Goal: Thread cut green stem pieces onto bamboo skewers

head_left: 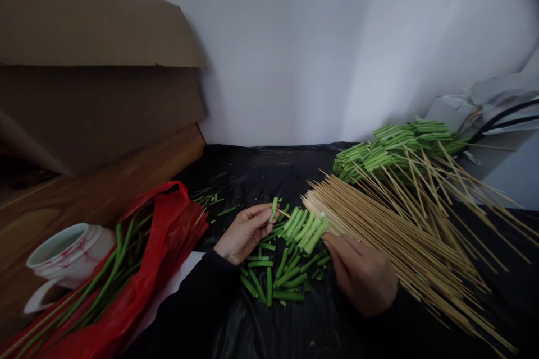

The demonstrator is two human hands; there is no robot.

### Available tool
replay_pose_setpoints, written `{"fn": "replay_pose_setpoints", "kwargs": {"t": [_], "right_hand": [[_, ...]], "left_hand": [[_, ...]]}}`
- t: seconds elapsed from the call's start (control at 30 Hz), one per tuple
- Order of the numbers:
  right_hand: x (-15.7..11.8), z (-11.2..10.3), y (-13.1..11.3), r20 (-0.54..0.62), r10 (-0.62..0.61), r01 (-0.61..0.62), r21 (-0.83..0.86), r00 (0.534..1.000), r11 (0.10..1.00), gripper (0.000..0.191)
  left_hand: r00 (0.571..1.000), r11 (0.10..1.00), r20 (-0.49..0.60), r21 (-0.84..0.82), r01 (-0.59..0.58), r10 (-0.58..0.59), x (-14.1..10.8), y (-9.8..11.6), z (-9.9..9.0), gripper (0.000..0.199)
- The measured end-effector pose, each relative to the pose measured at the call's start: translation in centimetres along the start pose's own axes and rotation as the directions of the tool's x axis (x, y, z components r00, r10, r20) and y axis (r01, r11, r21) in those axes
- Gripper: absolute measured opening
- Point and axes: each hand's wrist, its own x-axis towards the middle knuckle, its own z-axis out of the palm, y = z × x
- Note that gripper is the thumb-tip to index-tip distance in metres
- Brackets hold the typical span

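Note:
Between the fingertips of my left hand [248, 232] is a short green stem piece [274, 209], upright at the pointed end of a wooden skewer. My right hand [362, 274] is closed on the skewer's other end. Several green stem pieces [305, 228] sit side by side across that skewer, between my two hands. Below them, loose cut stem pieces [269, 286] lie scattered on the black plastic sheet [252, 331]. A large bundle of bare wooden skewers [391, 233] spreads out just beyond and to the right of my right hand.
Filled skewers of green stems [391, 146] are piled at the back right, near a white plastic bag [505, 90]. At left are a red bag [168, 235] with long stems, a white mug [76, 252] and a cardboard box [96, 106]. A white wall [278, 50] stands behind.

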Motion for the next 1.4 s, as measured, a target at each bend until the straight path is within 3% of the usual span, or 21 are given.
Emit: {"fn": "replay_pose_setpoints", "kwargs": {"t": [0.37,0.8,1.4], "right_hand": [[-0.2,0.09,-0.05,0.006,-0.005,0.005,0.013,1.0,1.0,0.023],[-0.17,0.05,-0.12,0.001,-0.007,0.007,-0.011,1.0,1.0,0.025],[-0.41,0.25,-0.06,0.049,-0.005,0.004,0.01,0.999,1.0,0.024]], "left_hand": [[0.997,1.0,-0.076,-0.028,-0.006,0.004,0.04,-0.15,-0.04,0.03],[0.998,0.999,-0.069,-0.038,-0.011,0.009,0.03,-0.09,0.08,0.022],[0.992,0.999,-0.122,-0.031,-0.038,0.034,0.28,-0.36,-0.22,0.026]]}}
